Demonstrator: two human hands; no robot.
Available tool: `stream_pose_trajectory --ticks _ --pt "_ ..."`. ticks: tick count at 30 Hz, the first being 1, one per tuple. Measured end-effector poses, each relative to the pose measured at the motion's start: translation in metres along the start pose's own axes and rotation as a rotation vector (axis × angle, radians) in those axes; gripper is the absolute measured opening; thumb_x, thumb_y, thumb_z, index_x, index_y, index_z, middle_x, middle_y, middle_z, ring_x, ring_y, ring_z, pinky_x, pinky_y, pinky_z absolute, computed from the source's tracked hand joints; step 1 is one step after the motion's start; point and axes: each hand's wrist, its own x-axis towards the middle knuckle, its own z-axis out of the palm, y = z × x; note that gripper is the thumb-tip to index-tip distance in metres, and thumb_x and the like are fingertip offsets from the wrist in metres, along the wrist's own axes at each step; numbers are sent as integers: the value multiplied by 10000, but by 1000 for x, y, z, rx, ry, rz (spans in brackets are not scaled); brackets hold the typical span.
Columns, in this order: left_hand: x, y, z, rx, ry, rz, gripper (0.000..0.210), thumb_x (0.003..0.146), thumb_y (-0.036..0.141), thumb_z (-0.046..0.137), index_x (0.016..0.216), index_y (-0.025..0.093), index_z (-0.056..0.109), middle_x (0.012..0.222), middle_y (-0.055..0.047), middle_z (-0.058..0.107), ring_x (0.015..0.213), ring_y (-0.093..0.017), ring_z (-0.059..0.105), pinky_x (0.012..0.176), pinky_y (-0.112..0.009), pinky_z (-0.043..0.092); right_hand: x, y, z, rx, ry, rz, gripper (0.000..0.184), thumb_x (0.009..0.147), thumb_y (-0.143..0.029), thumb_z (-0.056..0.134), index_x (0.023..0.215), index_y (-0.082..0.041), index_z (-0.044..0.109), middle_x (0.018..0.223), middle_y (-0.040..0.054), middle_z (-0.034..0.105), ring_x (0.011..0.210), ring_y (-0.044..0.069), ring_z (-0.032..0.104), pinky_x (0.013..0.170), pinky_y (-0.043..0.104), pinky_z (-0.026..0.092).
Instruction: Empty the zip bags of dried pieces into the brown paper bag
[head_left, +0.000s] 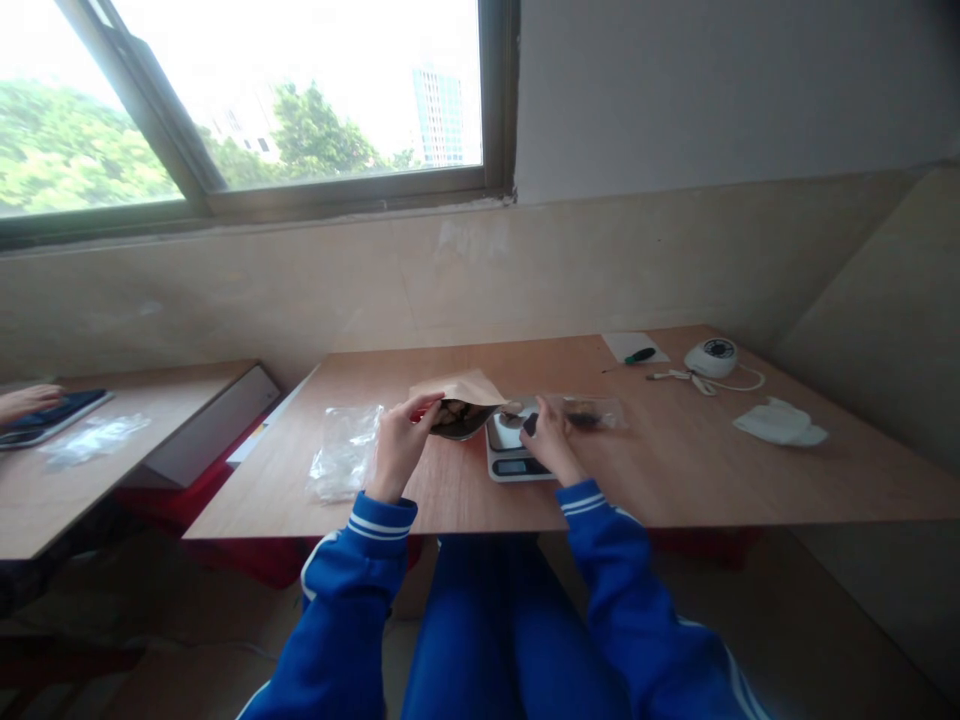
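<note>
Matt wood table [675, 470], brown paper pouch [459, 388], glossy crinkled clear plastic bag [343, 452], scale [510, 452] with shiny metal pan.

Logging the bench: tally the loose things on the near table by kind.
Paper pouch: 1
Clear plastic bags: 2
Digital scale: 1
Screwdriver: 1
Paper sheet: 1
Round white device: 1
White cloth: 1
Total: 8

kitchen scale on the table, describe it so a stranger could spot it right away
On the wooden table under the window, look just beyond the person's right hand. The small white digital kitchen scale sits there, the only thing with a dark display strip facing the person.
</note>
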Motion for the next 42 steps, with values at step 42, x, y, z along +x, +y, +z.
stream_pose_trajectory --ticks 42 --pt "-21 -16 -1 -14 -52 -19 245 836 353 573 984 240 734 885 -32 752 744 -174 676 682 -275 530 -38 -128 -2 -181 -150 -367 326 912 -90 428 1203 -147 565 1068 154 651 880 276 652 767 411 543"
